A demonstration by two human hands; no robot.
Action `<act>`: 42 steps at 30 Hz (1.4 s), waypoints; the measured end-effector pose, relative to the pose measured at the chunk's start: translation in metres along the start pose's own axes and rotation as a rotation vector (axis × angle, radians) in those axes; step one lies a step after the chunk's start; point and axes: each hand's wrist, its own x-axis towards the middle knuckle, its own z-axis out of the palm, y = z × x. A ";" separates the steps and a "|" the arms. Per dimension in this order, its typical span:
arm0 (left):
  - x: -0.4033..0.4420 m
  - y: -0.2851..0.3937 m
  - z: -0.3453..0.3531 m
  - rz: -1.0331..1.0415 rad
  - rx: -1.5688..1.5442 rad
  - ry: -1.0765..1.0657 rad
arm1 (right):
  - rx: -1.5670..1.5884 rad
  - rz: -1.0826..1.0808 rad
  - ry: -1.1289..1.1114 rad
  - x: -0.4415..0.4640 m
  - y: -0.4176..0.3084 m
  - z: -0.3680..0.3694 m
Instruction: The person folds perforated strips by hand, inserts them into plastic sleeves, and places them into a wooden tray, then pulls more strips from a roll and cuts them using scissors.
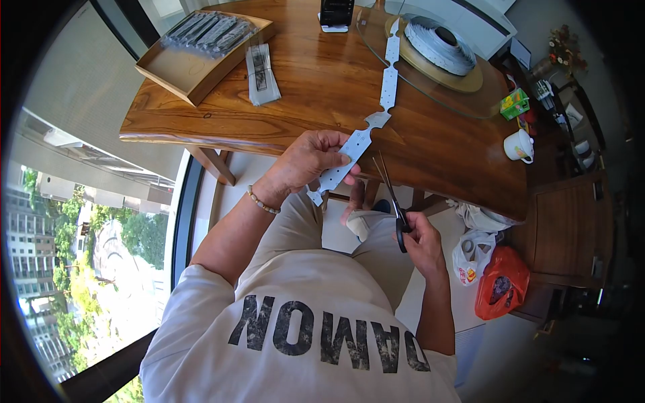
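Note:
My left hand (pixel 306 162) pinches a pale, flat strip (pixel 390 87) with small holes and notched edges, close to its near end. From there the strip runs up over the table's front edge to a large coil (pixel 437 46) of what looks like the same strip. The coil lies on a round wooden board on a glass turntable. Black-handled scissors (pixel 396 209) are in my right hand (pixel 424 245), with fingers around the handles. Their narrow blades point up and away, slightly apart, to the right of the strip and not touching it.
On the wooden table (pixel 322 60), a shallow wooden tray (pixel 181 84) holds several plastic-wrapped dark pieces. Beside it lies a stack of clear packets (pixel 262 75). A phone on a stand (pixel 336 15), a green box (pixel 514 104) and a white mug (pixel 519 146) stand farther off. Plastic bags (pixel 500 285) sit below right.

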 end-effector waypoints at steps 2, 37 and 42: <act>-0.001 -0.002 0.002 -0.005 0.035 -0.004 | -0.002 -0.029 -0.007 0.001 0.000 0.002; -0.004 -0.009 0.010 -0.064 0.210 -0.060 | 0.548 0.004 -0.260 0.025 -0.012 0.014; -0.003 -0.010 0.010 -0.045 0.241 -0.071 | 0.539 0.007 -0.256 0.025 -0.013 0.012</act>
